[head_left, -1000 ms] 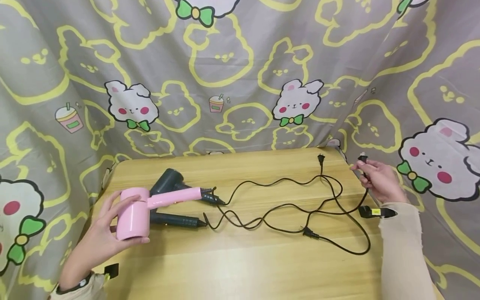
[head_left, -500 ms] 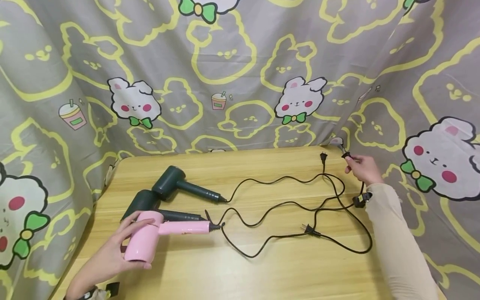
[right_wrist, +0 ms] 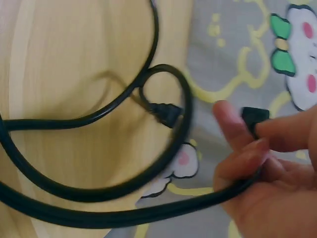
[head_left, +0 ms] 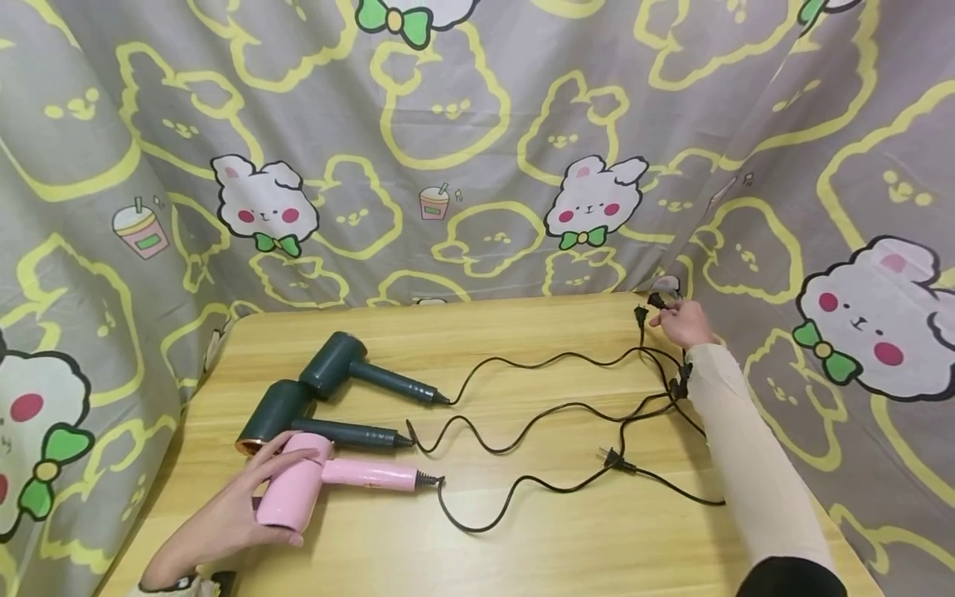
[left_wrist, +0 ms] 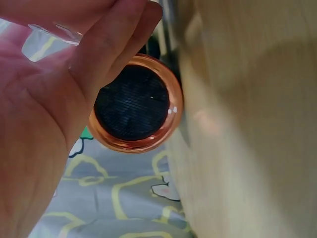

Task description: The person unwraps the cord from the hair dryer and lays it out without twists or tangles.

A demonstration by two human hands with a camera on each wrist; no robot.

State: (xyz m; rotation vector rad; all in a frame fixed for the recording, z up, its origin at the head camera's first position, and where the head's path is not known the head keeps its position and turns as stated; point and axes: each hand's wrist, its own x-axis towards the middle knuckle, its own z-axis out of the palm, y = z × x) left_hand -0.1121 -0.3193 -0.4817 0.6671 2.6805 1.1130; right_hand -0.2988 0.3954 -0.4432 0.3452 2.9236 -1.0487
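Observation:
My left hand (head_left: 231,514) grips the barrel of a pink hair dryer (head_left: 294,489) at the table's left front, its handle pointing right. Just behind it lies a dark green hair dryer (head_left: 276,410), whose copper-rimmed end (left_wrist: 174,106) shows in the left wrist view. A second green hair dryer (head_left: 333,365) lies farther back. At the far right corner, my right hand (head_left: 688,325) pinches a black plug (head_left: 656,301) by its cord end. In the right wrist view that plug (right_wrist: 255,115) sits between thumb and fingers, with its cord (right_wrist: 198,201) trailing left.
Another plug (head_left: 640,315) lies just left of my right hand, and a third plug (head_left: 615,460) rests nearer the front. Black cords (head_left: 515,446) wind and cross over the wooden table (head_left: 567,547). A patterned curtain (head_left: 485,149) hangs around the back and sides.
My left hand has brought the pink hair dryer down and nearer the front, uncovering the green ones. My right hand has carried the plug left and back, beside the far plug.

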